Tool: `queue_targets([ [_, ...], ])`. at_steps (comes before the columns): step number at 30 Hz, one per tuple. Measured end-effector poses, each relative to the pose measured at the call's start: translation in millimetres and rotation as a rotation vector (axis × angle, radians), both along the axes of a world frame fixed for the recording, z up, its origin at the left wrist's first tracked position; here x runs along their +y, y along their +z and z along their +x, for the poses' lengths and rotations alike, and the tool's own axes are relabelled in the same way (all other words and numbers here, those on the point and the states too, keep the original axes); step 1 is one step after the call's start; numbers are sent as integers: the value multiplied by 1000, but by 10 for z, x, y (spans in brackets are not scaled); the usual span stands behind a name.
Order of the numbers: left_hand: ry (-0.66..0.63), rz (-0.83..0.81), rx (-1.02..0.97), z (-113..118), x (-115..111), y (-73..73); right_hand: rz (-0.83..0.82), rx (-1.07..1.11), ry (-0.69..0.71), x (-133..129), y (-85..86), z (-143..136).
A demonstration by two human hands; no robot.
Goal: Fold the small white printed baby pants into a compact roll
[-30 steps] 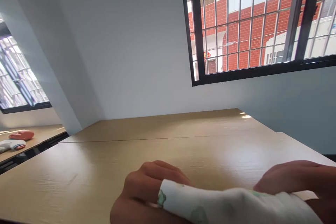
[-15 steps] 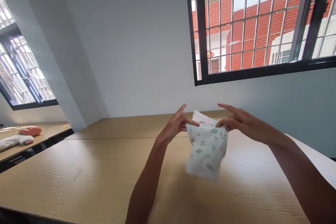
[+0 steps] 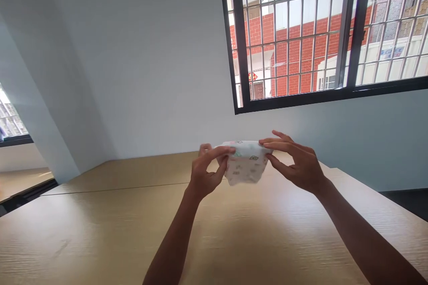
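Observation:
A small white cloth (image 3: 247, 167) with little green and pink cartoon prints is held up above the wooden table. Its upper edge is folded over and its lower part hangs free. My left hand (image 3: 207, 171) pinches its left upper corner between thumb and index finger. At the right upper corner, my right hand (image 3: 296, 160) grips it between thumb and fingers, one finger raised. Whether the cloth is a garment or a flat piece, I cannot tell.
Beneath my hands spreads the light wooden table (image 3: 110, 231), with a seam across its far part. A pale wall (image 3: 150, 75) rises behind it, with a barred window (image 3: 301, 40) at the upper right. Another table (image 3: 23, 182) stands at the far left.
The cloth, which hung down longer, is now lifted and folded over at the top. My fingers have shifted their hold. The view has turned right, so the doll on the left table is gone.

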State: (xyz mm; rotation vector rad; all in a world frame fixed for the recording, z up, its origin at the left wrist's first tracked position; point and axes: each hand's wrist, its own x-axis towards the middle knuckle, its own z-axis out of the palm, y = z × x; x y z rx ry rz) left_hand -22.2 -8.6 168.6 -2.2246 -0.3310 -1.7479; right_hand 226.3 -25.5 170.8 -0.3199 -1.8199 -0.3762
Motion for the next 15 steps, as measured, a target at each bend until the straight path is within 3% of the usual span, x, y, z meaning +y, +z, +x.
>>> queue_targets([
  [3,-9,87,-3,-10,-61,40,85,11,65,-12,-8,2],
  [6,-124,107,13,-21,-137,42,101,44,149,-63,-9,9],
  [11,-343,0,6,-23,-263,23,55,104,214,-194,2,2],
  [15,-382,-81,-23,-23,-335,41,65,148,213,-241,20,-1],
])
